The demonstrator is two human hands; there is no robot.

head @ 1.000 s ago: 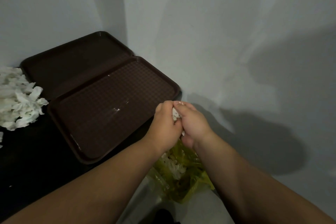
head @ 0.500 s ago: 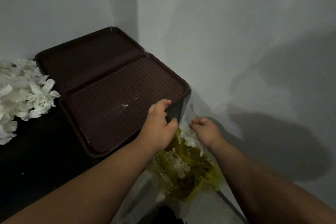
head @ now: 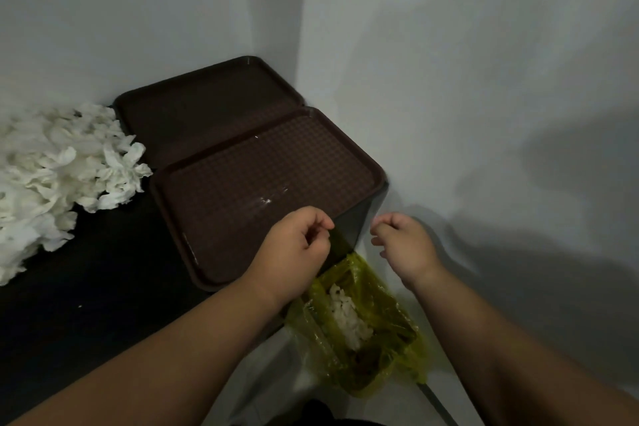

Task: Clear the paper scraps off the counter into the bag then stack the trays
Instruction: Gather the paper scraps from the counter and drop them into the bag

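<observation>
Yellow-green plastic is seen low at the right end of the dark surface (head: 86,304): the bag (head: 390,318) is open, and a small clump of white paper scraps (head: 345,318) is seen lying inside it. Both hands are held above the bag's mouth, a little apart. The left hand (head: 294,245) is curled, thumb laid against the forefinger, over the near right corner of the front tray (head: 269,183); nothing is seen in its grip. The right hand (head: 404,245) is curled as well, close to the grey wall (head: 449,79), and nothing is seen held there either.

Two brown trays are laid flat on the surface. The back tray (head: 207,104) is set into the corner, and the front tray's far rim is met by it; whether the rims overlap cannot be told. To the left of the trays, a large pile of torn white paper (head: 58,176) is spread on the surface, its edge just beside both trays.
</observation>
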